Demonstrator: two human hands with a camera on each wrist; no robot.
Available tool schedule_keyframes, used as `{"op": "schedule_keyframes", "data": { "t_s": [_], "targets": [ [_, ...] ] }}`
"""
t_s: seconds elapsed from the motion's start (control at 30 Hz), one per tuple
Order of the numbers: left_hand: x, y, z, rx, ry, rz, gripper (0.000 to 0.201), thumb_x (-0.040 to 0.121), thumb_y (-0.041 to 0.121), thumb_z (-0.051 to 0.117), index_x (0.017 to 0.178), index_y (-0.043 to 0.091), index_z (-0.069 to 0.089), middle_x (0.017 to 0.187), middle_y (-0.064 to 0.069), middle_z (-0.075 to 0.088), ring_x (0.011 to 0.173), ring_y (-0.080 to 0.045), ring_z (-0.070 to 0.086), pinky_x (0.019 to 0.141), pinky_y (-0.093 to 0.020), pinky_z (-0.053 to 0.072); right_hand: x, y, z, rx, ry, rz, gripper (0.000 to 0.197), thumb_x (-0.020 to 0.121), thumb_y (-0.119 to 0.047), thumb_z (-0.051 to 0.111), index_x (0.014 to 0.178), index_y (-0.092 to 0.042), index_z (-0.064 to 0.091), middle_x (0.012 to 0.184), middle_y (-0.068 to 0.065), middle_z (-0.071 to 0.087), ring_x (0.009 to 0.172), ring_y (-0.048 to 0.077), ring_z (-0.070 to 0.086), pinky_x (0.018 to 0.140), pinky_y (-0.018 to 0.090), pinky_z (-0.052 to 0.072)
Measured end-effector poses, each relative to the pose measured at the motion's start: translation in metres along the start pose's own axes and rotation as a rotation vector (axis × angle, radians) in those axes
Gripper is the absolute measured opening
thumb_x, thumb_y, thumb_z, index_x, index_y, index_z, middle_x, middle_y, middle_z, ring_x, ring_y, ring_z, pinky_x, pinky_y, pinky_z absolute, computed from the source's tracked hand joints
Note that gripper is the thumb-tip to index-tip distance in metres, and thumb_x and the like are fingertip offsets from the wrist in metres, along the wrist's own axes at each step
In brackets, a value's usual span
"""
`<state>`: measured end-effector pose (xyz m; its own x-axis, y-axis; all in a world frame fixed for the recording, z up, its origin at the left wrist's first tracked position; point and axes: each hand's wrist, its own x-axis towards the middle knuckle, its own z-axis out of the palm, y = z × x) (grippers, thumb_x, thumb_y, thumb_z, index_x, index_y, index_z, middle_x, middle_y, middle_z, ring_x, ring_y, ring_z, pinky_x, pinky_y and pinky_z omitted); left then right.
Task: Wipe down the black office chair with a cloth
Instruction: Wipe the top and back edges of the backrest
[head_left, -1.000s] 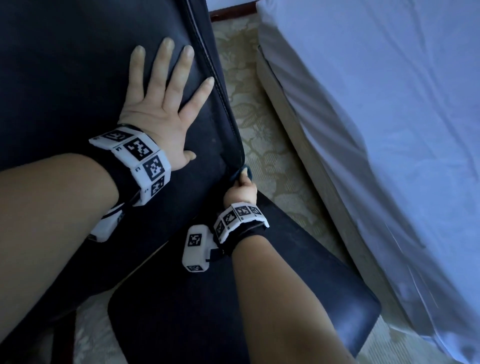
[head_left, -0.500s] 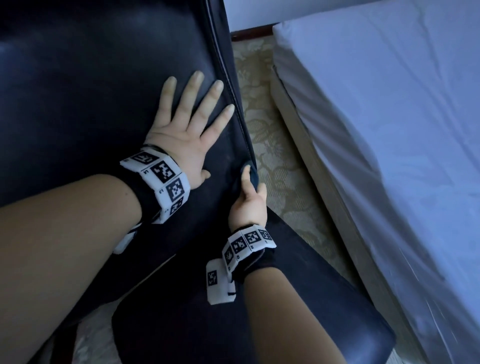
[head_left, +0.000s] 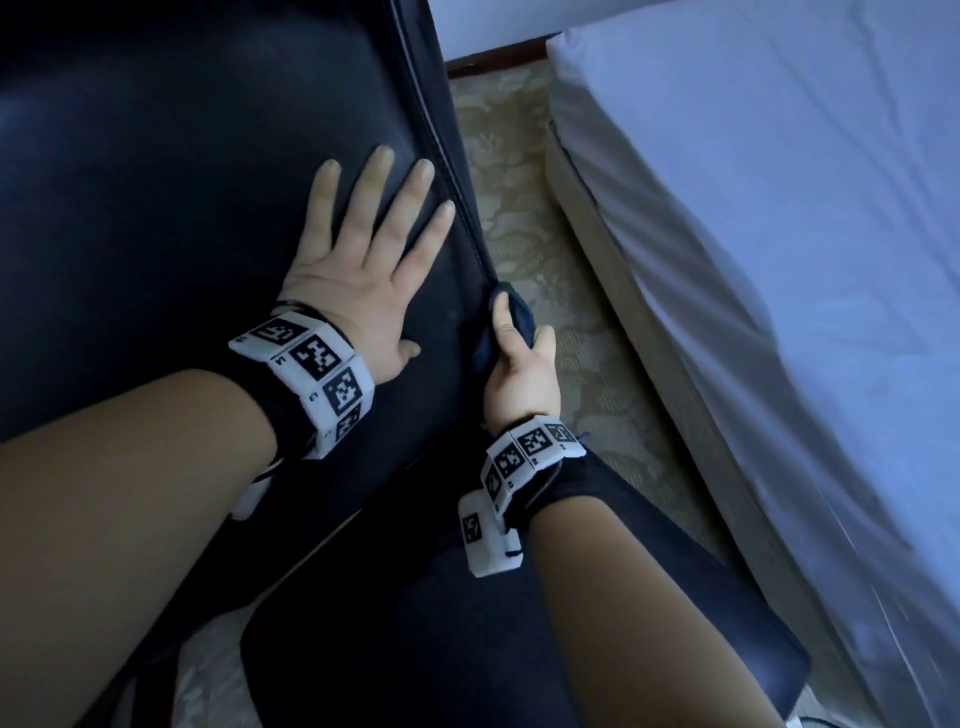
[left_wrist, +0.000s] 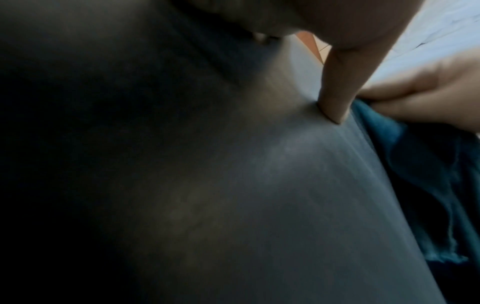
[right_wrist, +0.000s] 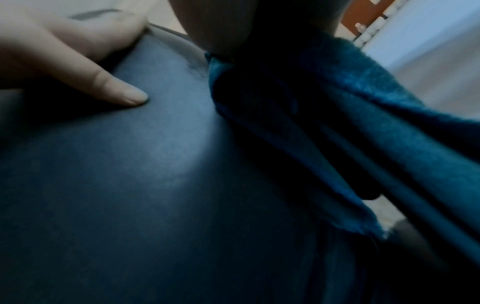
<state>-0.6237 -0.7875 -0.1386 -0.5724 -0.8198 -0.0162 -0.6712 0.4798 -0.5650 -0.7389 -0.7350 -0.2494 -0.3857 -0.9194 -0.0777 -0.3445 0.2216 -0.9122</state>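
The black office chair (head_left: 156, 182) stands beside a bed (head_left: 779, 260) with pale sheets, on a patterned carpet (head_left: 524, 218). The left hand (head_left: 358, 275) lies flat on the backrest, fingers spread and holding nothing. The right hand (head_left: 519, 374) grips a blue cloth (head_left: 511, 312) against the backrest's edge seam.

A thumb (left_wrist: 335, 98) presses its tip into the dark, smooth chair back (left_wrist: 259, 185). Just to its right, the right hand (left_wrist: 428, 98) grips a blue cloth (left_wrist: 420, 174), which hangs against the chair's edge, frayed at its lower end.
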Motion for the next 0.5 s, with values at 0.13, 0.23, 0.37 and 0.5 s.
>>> {"op": "schedule_keyframes", "data": {
  "t_s": [0.13,0.23,0.37,0.5],
  "targets": [
    [-0.003,0.008,-0.001,0.048,0.009,-0.031,0.115,0.074,0.073,0.041,0.127,0.015,-0.043,0.13,-0.017,-0.054,0.125,-0.039,-0.041,0.1,-0.057,-0.026,0.011,0.026,-0.007,-0.006,-0.164,0.351,0.066,0.091,0.004,0.026,0.143,-0.037,0.023,0.144,0.003,0.017,0.121,0.023,0.039,0.101,0.028,0.03],
    [-0.006,0.019,-0.001,0.065,-0.008,-0.006,0.108,0.076,0.068,0.042,0.132,0.02,-0.037,0.135,-0.014,-0.051,0.126,-0.037,-0.044,0.095,-0.056,-0.031,0.008,0.054,-0.023,0.073,-0.151,0.514,0.059,0.097,-0.002,0.024,0.146,-0.035,0.019,0.154,0.0,0.002,0.134,0.025,0.028,0.106,0.032,0.026],
    [0.0,0.047,0.002,0.092,-0.065,0.022,0.091,0.082,0.06,0.043,0.144,0.029,-0.014,0.143,-0.011,-0.042,0.129,-0.037,-0.039,0.098,-0.061,-0.026,0.003,0.075,-0.032,0.146,-0.078,0.481,0.052,0.1,-0.008,0.023,0.145,-0.033,0.021,0.152,0.009,0.011,0.133,0.03,0.031,0.105,0.035,0.029],
    [0.009,0.064,0.002,0.127,-0.113,0.06,0.075,0.085,0.054,0.042,0.147,0.032,0.004,0.152,-0.01,-0.021,0.134,-0.037,-0.031,0.098,-0.062,-0.022,0.0,0.087,-0.035,0.2,-0.126,0.51,0.047,0.101,-0.019,0.027,0.145,-0.032,0.021,0.147,0.012,0.021,0.128,0.03,0.036,0.104,0.036,0.03]
  ]
}}
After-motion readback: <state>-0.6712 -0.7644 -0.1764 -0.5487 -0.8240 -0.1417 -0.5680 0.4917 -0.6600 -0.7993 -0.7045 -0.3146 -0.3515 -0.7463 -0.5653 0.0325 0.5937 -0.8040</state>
